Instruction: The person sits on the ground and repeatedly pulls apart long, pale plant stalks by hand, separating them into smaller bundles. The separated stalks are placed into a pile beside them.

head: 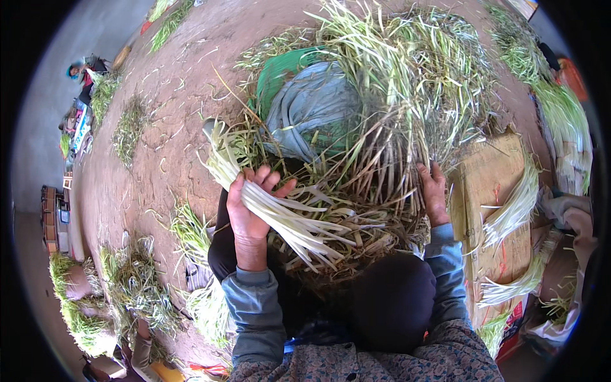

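My left hand (250,210) is closed around a bunch of pale, stripped green stalks (286,215), probably garlic chives. Their whitish ends fan out to the right above a litter of dry leaves and peelings (367,234). My right hand (433,193) is at the right edge of a large heap of untrimmed stalks (401,81), its fingertips against the brownish lower ends. Whether it grips any of them is hard to make out. The heap leans on a bundle of blue-grey cloth (310,105) with a green woven sack (274,79) behind it.
To my right, a flattened cardboard box (491,176) bears a pale bunch (515,210) and red ties (501,258). More stalks (205,305) lie at my left. Another person's hand (143,329) touches a heap (143,286) at lower left. A person (86,76) sits by the far wall.
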Action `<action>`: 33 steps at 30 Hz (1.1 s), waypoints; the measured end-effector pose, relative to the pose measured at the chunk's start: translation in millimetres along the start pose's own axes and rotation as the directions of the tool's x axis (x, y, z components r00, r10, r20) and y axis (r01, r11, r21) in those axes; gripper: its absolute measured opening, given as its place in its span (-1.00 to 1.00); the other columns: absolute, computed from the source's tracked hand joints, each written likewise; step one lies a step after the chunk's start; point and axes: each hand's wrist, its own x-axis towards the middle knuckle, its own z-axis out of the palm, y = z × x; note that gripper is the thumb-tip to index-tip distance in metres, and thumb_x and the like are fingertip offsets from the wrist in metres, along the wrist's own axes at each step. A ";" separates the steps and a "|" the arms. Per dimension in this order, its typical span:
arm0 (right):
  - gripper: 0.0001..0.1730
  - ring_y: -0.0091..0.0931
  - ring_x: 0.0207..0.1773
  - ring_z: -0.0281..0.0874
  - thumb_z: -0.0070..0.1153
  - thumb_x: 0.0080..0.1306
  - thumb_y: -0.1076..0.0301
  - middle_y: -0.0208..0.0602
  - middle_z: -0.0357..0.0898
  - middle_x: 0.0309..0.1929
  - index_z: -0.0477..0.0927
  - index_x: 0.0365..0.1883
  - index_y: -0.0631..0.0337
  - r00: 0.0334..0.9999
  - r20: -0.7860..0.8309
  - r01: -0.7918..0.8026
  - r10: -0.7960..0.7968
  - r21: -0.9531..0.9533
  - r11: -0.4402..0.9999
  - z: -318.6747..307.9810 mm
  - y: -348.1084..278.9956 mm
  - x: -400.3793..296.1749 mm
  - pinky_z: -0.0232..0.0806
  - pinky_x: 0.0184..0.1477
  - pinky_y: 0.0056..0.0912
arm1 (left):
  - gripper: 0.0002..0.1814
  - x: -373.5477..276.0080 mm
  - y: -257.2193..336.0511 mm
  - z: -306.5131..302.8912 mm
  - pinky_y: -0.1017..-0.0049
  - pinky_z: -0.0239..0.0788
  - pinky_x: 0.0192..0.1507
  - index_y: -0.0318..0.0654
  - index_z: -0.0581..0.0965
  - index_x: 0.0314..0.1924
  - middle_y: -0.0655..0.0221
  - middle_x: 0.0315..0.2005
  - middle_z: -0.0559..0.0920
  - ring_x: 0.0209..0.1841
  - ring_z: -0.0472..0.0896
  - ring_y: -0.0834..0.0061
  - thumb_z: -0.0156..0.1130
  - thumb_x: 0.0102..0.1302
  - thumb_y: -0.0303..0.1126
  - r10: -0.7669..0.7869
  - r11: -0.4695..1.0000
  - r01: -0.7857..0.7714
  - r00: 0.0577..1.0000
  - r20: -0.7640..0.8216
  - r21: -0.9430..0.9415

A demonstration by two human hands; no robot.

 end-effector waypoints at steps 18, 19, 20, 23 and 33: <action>-0.70 -0.56 -0.39 0.40 0.01 0.25 0.26 -0.29 0.55 -0.42 0.52 -0.22 0.35 0.966 -0.044 0.253 -0.253 -0.011 0.967 9.4 -20.3 -40.6 0.31 -0.32 -0.51 | -0.55 22.8 -44.9 0.4 0.66 0.03 -0.70 -0.35 0.33 0.02 0.60 -0.76 0.22 -0.73 0.17 0.73 -0.01 0.25 -0.18 -0.141 0.987 0.156 0.958 0.250 -0.041; -0.71 -0.57 -0.39 0.39 0.01 0.25 0.26 -0.34 0.54 -0.43 0.53 -0.22 0.33 0.966 -0.085 0.256 -0.245 0.167 0.952 16.8 -23.2 -41.2 0.31 -0.33 -0.51 | -0.57 24.5 -49.8 -16.4 0.66 0.00 -0.68 -0.34 0.34 0.00 0.60 -0.76 0.20 -0.72 0.15 0.71 -0.02 0.24 -0.19 -0.195 0.978 0.204 0.970 0.149 -0.049; -0.77 -0.57 -0.35 0.40 0.02 0.24 0.31 -0.40 0.53 -0.41 0.55 -0.23 0.28 0.958 -0.115 0.281 -0.264 0.167 0.945 13.9 -37.8 -45.6 0.31 -0.31 -0.52 | -0.55 26.1 -55.2 -32.5 0.65 -0.01 -0.65 -0.34 0.34 0.02 0.60 -0.77 0.19 -0.71 0.14 0.70 -0.03 0.24 -0.17 -0.224 0.970 0.231 0.970 0.095 -0.071; -0.73 -0.63 -0.37 0.39 0.04 0.23 0.32 -0.38 0.52 -0.38 0.50 -0.13 0.23 0.932 -0.271 0.326 -0.240 0.339 0.883 -1.1 -72.0 -57.2 0.31 -0.32 -0.61 | -0.57 21.3 -56.7 -63.5 0.62 -0.03 -0.61 -0.34 0.36 0.00 0.58 -0.77 0.17 -0.70 0.13 0.66 -0.06 0.25 -0.18 -0.235 0.967 0.240 0.970 0.065 -0.083; -0.71 -0.54 -0.20 0.41 0.00 0.24 0.38 -0.29 0.53 -0.21 0.47 -0.08 0.28 0.939 -0.163 0.272 -0.303 -0.189 0.944 -79.0 4.9 -20.3 0.30 -0.14 -0.47 | -0.66 23.1 -72.9 -70.1 0.63 -0.05 -0.63 -0.26 0.40 -0.09 0.57 -0.76 0.15 -0.70 0.12 0.66 -0.10 0.27 -0.19 -0.288 0.947 0.286 0.958 0.005 -0.146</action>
